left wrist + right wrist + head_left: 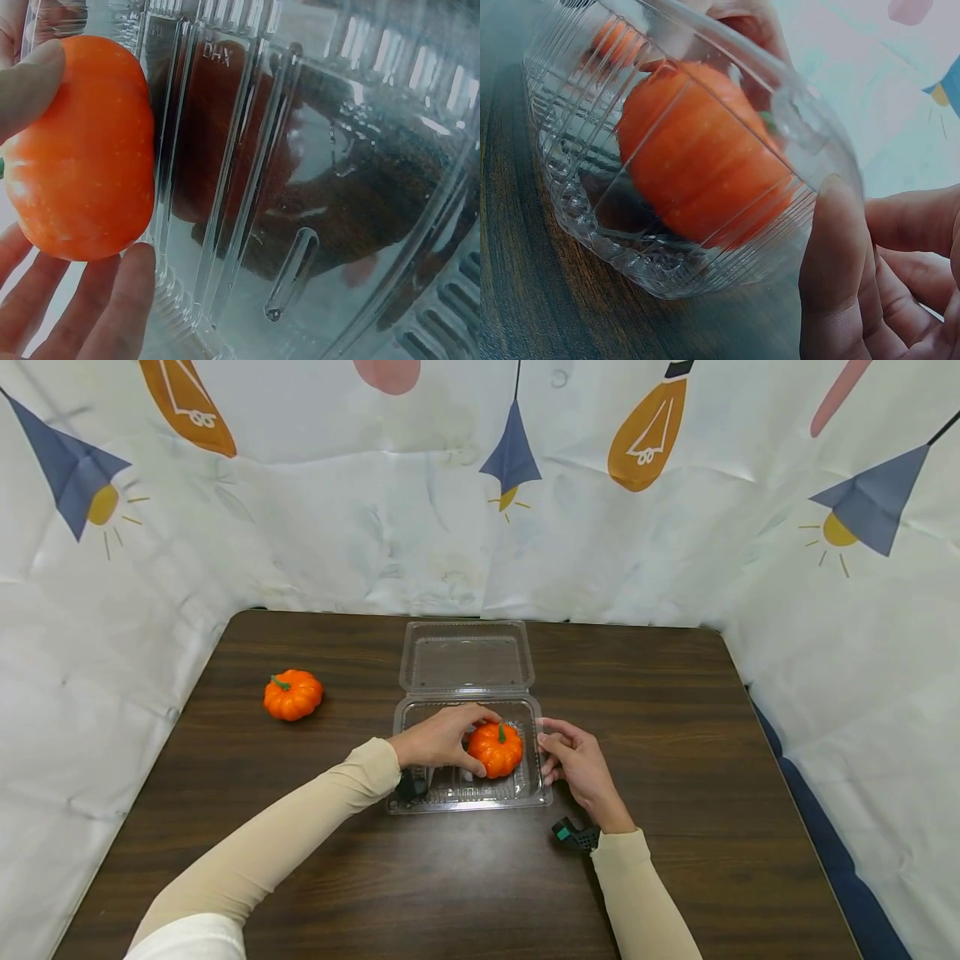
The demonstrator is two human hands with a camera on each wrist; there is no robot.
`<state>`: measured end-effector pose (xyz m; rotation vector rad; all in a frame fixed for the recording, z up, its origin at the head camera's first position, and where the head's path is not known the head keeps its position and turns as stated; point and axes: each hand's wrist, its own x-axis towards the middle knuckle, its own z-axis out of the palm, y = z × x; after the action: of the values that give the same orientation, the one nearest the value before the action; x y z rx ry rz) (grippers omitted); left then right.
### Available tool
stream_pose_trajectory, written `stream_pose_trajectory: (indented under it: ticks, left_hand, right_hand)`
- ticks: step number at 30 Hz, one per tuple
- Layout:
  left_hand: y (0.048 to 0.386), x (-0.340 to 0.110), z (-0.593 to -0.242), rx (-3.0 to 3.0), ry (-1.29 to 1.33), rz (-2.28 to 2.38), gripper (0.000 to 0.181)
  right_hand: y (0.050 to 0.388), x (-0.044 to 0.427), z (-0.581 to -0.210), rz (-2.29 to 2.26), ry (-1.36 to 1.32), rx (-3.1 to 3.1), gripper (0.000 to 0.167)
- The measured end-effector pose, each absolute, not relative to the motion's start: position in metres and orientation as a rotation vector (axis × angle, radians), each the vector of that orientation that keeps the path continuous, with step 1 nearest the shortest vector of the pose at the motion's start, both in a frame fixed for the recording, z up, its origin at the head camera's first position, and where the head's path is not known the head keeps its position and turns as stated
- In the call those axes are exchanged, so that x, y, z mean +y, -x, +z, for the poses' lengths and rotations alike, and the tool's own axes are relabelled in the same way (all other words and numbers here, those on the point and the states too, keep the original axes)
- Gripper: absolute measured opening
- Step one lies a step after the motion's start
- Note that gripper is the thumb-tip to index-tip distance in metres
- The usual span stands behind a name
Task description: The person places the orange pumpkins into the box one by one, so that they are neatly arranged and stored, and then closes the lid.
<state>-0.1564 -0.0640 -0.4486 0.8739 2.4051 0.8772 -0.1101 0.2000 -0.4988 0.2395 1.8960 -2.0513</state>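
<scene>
You seem to be placing the pumpkin (498,752), which your left hand (441,737) grips inside the box (480,807) while your right hand (585,767) pinches the box's side; next probably calls for a gentle release.

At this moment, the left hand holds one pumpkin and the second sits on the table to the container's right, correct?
Not quite: the second pumpkin sits on the table to the left of the clear container, as the head view shows. The left hand does hold one pumpkin.
</scene>
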Motion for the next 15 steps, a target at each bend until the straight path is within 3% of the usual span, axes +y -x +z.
stream_pose_trajectory:
  ticks: [15]
  left_hand:
    - [0.1561,-0.0642,-0.4497,2.347,-0.813,1.042,0.081]
  right_hand:
    - [0.1098,0.1994,-0.497,-2.038,-0.257,1.905,0.04]
